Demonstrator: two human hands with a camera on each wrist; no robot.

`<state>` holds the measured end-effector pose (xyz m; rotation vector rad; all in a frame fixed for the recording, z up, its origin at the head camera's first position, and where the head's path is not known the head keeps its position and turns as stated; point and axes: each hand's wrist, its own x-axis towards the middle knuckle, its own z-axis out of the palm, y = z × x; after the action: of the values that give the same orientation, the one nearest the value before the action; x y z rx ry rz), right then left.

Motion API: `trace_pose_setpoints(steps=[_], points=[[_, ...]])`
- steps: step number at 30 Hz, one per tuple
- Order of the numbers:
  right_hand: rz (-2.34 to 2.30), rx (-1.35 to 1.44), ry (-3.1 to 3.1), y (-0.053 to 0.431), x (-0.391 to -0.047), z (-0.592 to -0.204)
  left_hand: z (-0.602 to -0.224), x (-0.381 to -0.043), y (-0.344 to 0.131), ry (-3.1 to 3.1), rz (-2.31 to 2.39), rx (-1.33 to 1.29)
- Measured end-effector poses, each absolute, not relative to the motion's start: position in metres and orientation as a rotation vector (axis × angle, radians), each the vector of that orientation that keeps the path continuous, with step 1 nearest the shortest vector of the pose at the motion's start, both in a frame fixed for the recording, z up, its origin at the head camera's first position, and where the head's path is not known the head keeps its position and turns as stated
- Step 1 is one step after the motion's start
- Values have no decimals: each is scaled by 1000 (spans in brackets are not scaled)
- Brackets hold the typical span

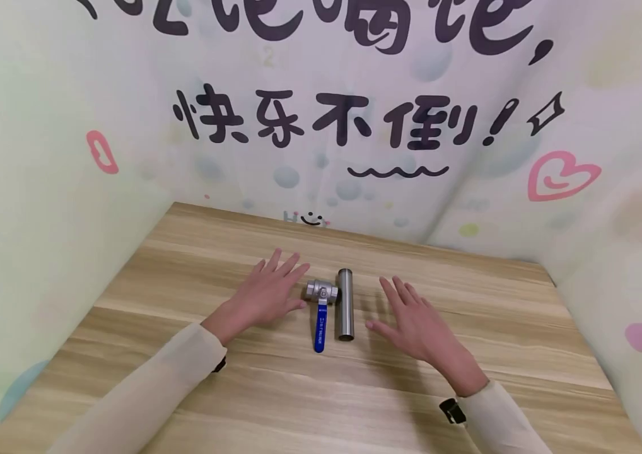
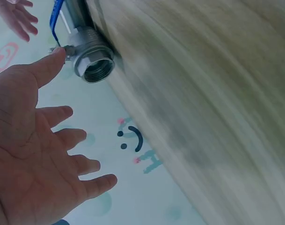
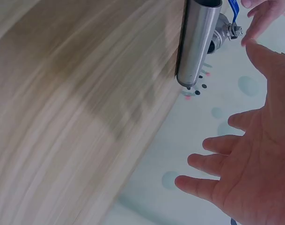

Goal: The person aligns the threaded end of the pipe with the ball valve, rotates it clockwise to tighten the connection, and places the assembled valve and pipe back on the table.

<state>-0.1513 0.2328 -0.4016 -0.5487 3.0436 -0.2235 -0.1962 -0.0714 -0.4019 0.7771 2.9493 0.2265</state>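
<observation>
A metal ball valve (image 1: 322, 291) with a long blue lever handle (image 1: 321, 328) lies on the wooden table, its handle toward the person. Just right of it lies a shiny metal tube (image 1: 345, 306), lengthwise away from the person. My left hand (image 1: 267, 293) is spread to the left of the valve, holding nothing. On the other side, my right hand (image 1: 414, 321) is spread to the right of the tube, also holding nothing. The left wrist view shows the valve's threaded opening (image 2: 99, 70) beyond the thumb. In the right wrist view the tube (image 3: 198, 44) stands apart from the fingers.
The wood-grain table (image 1: 275, 403) meets a printed wall cloth (image 1: 321, 183) at its back edge. The cloth carries black lettering and pink hearts, and it continues along both sides. Dark bands (image 1: 453, 411) sit at the wrists by the pale sleeves.
</observation>
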Motion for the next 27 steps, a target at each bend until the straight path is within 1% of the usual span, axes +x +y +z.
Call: trace_pose_setpoints(steps=[7, 27], points=[[-248, -564, 3034, 221, -156, -403, -413, -206, -67, 2958, 243, 783], [-276, -390, 3024, 192, -168, -414, -426, -219, -49, 2898, 312, 701]])
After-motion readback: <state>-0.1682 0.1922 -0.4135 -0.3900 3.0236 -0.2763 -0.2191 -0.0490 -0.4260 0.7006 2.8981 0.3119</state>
